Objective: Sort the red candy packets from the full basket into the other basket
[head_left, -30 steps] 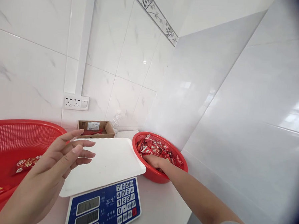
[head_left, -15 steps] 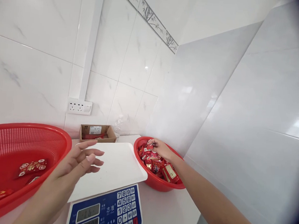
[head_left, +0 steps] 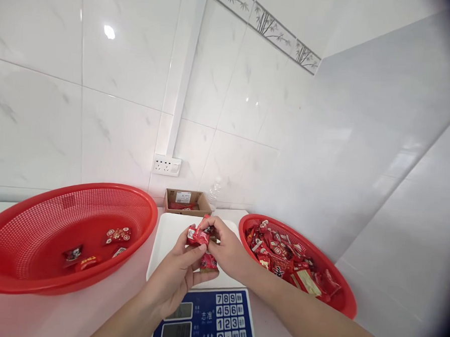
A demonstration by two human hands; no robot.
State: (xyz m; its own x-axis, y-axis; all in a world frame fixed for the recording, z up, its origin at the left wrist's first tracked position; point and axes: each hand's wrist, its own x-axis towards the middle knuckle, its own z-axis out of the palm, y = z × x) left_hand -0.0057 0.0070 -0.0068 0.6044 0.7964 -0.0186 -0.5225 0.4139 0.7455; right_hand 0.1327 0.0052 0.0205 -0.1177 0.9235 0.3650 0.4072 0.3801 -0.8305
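Observation:
Both hands meet above the white pan [head_left: 164,236] of a digital scale with a blue keypad panel [head_left: 207,316]. My left hand [head_left: 180,264] is closed around small red candy packets [head_left: 198,236], one with a white-backed character on it. Another red packet [head_left: 208,262] sticks out lower down, between the two hands. My right hand [head_left: 224,246] has its fingers bent onto the same packets from the right; some of what it grips is hidden. At the right stands a red basket [head_left: 348,298] heaped with red-wrapped packets [head_left: 281,252].
A larger red basket [head_left: 14,223] at the left holds several scattered packets [head_left: 118,235]. Behind the scale are an open cardboard box [head_left: 204,203] with red packets inside and a clear plastic bottle [head_left: 215,190]. A wall socket [head_left: 167,165] is above the box.
My right hand has left the right basket and come over the scale with red packets. My left hand, open before, has moved right and closed on them. The view has swung left.

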